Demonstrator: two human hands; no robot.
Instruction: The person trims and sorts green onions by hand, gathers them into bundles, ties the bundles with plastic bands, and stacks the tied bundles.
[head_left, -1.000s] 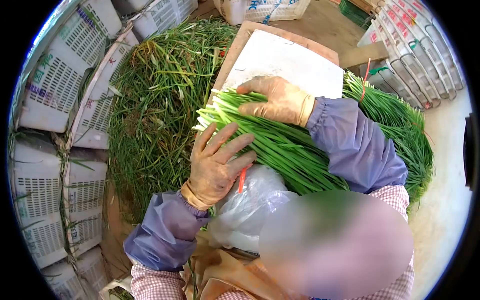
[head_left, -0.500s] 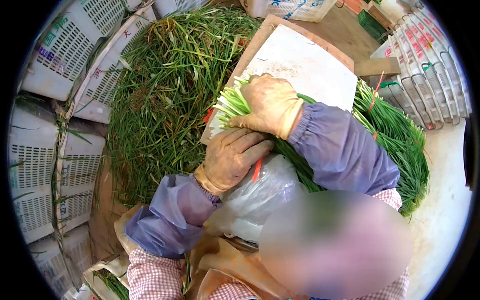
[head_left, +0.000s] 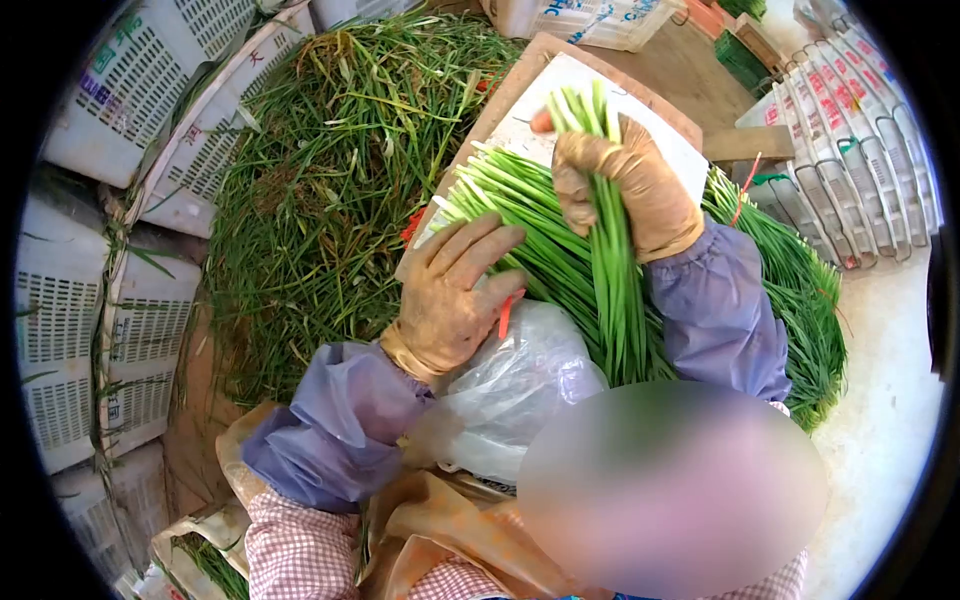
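Note:
In the head view my right hand (head_left: 625,185), in a tan glove, is wrapped round a bunch of garlic chives (head_left: 612,270), pale cut ends up and green leaves hanging down. More garlic chives (head_left: 520,205) lie across a white board (head_left: 575,75) below it. My left hand (head_left: 455,290), also gloved, has its fingers stretched out beside the pale ends of the lying chives. Near its thumb a red strip (head_left: 506,314) shows against a clear plastic bag (head_left: 525,375); I cannot tell whether the thumb touches it.
A large heap of loose green leaves (head_left: 330,190) rises on the left. White crates (head_left: 65,300) line the left edge. Tied chive bundles (head_left: 790,290) lie to the right, with stacked white crates (head_left: 850,150) behind. Another white crate (head_left: 610,22) stands at the back.
My right hand has risen to the right, lifting a bunch of chives upright from the pile. The lying chives are now more exposed. My left hand has shifted slightly left and its fingers have spread.

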